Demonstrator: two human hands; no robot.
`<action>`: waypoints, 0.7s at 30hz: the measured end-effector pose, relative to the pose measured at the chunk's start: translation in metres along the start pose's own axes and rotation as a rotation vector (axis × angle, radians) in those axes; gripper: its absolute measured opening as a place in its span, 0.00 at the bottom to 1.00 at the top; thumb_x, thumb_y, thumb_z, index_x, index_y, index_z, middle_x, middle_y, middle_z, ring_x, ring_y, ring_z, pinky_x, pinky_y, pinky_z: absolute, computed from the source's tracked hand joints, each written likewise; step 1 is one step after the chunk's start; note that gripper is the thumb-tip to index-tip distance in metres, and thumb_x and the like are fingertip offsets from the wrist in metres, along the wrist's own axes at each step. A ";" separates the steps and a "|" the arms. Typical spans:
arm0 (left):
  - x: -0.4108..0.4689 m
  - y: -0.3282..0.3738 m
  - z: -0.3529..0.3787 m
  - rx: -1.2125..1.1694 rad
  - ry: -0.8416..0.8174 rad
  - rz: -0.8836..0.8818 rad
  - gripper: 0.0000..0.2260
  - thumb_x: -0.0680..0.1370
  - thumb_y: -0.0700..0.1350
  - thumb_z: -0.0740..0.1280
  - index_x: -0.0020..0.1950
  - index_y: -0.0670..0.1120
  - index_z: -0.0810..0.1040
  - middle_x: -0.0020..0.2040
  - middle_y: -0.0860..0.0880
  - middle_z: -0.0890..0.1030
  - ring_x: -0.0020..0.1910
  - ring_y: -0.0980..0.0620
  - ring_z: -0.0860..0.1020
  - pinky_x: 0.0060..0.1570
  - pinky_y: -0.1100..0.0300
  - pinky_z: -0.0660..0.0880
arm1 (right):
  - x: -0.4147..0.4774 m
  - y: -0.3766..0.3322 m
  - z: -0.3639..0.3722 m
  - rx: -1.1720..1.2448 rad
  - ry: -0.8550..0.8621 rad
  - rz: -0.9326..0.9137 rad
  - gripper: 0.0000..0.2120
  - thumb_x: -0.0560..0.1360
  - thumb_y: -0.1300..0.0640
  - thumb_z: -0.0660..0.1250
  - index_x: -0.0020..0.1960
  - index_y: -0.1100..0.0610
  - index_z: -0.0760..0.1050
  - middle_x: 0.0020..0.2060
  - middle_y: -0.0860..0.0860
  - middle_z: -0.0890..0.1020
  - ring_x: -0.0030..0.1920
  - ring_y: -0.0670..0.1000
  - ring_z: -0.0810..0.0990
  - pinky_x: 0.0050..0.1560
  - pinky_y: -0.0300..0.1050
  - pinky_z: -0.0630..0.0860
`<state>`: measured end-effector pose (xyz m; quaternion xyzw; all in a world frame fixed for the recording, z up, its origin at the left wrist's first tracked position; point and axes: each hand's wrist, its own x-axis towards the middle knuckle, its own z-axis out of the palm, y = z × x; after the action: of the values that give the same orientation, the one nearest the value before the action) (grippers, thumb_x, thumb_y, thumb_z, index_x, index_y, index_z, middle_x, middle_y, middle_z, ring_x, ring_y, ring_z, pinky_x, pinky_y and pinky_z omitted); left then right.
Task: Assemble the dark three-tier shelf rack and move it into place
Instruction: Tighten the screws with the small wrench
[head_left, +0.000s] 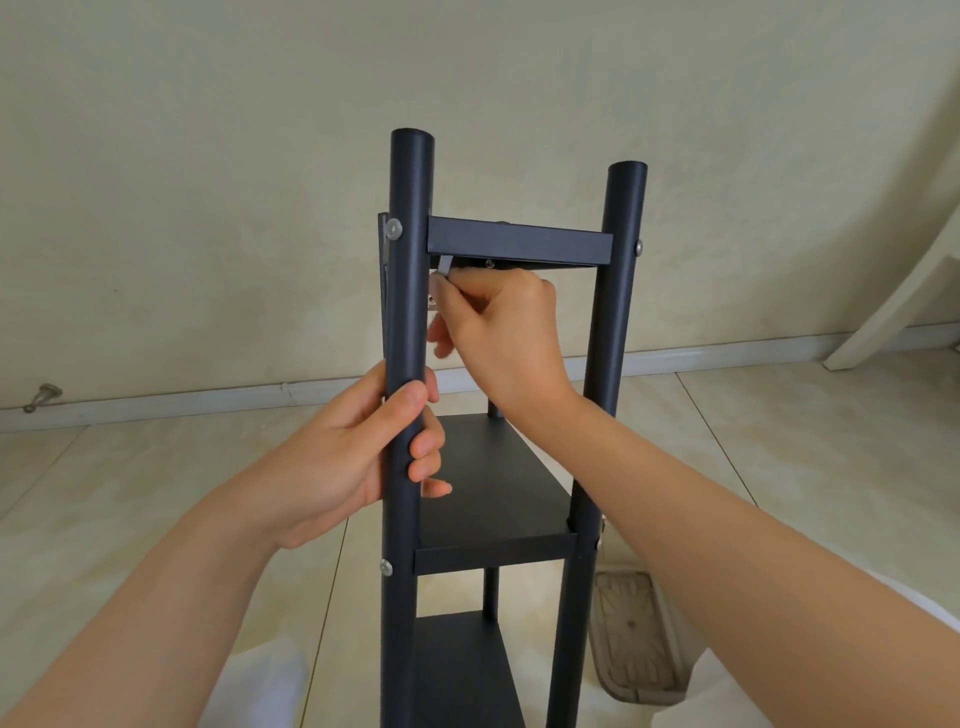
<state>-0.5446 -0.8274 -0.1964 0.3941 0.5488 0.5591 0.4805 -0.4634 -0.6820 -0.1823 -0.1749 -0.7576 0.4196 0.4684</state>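
The dark three-tier shelf rack (519, 241) stands upright in front of me, with three black shelves between round black posts. My left hand (353, 457) grips the near left post (410, 291) at mid height. Reaching between the posts under the top shelf, my right hand (498, 322) pinches a small grey metal tool (445, 265) that points up at the shelf's underside. Silver bolt heads (393, 228) show on the posts at the shelf joints. A flat dark piece (384, 249) hangs on the outer side of the left post.
The rack stands on a beige tiled floor close to a pale wall with a white baseboard (727, 358). A beige slipper (636, 644) lies by the right post. A white furniture leg (893, 306) slants at the far right. A small metal fitting (44, 396) sits by the left baseboard.
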 end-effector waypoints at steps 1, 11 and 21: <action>0.000 0.000 0.000 -0.002 0.003 -0.001 0.15 0.73 0.57 0.69 0.52 0.50 0.74 0.36 0.47 0.71 0.34 0.50 0.72 0.47 0.50 0.80 | 0.000 0.000 -0.002 -0.015 -0.030 0.030 0.19 0.80 0.60 0.64 0.30 0.63 0.77 0.25 0.51 0.80 0.27 0.47 0.79 0.39 0.41 0.77; 0.001 0.001 -0.006 -0.011 0.014 -0.008 0.13 0.73 0.58 0.69 0.50 0.51 0.75 0.36 0.47 0.71 0.34 0.51 0.72 0.47 0.50 0.80 | -0.005 -0.015 -0.026 -0.098 -0.151 0.117 0.15 0.79 0.59 0.65 0.36 0.63 0.81 0.30 0.63 0.78 0.34 0.61 0.76 0.40 0.47 0.75; 0.003 0.002 -0.003 -0.009 -0.006 -0.028 0.13 0.72 0.58 0.69 0.50 0.51 0.75 0.36 0.48 0.72 0.34 0.51 0.72 0.48 0.49 0.80 | 0.000 -0.025 -0.030 -0.093 -0.168 0.105 0.14 0.78 0.60 0.66 0.36 0.66 0.80 0.30 0.64 0.76 0.30 0.56 0.70 0.36 0.44 0.72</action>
<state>-0.5487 -0.8249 -0.1949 0.3860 0.5505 0.5537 0.4913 -0.4346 -0.6826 -0.1555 -0.1998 -0.8027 0.4213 0.3719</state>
